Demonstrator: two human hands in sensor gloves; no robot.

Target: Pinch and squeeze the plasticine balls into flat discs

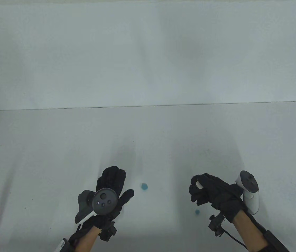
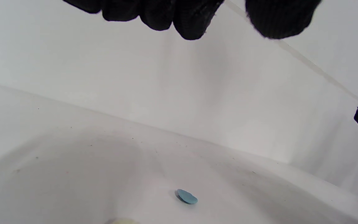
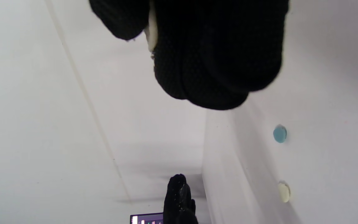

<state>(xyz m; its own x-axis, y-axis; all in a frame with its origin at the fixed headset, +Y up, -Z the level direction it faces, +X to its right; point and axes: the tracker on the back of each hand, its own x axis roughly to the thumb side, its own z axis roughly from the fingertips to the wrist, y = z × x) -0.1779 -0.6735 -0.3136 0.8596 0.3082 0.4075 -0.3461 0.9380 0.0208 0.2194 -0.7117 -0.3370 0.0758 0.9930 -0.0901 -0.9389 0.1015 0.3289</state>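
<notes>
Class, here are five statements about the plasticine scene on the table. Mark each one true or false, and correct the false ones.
1. The right hand holds a whitish piece of plasticine. True.
2. The left hand pinches a blue ball. False: its fingers are spread and hold nothing.
3. A blue disc lies on the table between the two hands. True.
4. Both blue pieces lie stacked on each other. False: the smaller blue piece lies apart, nearer the right hand.
5. In the right wrist view, a red disc lies beside the blue one. False: the piece beside the blue one there is a cream disc.
</notes>
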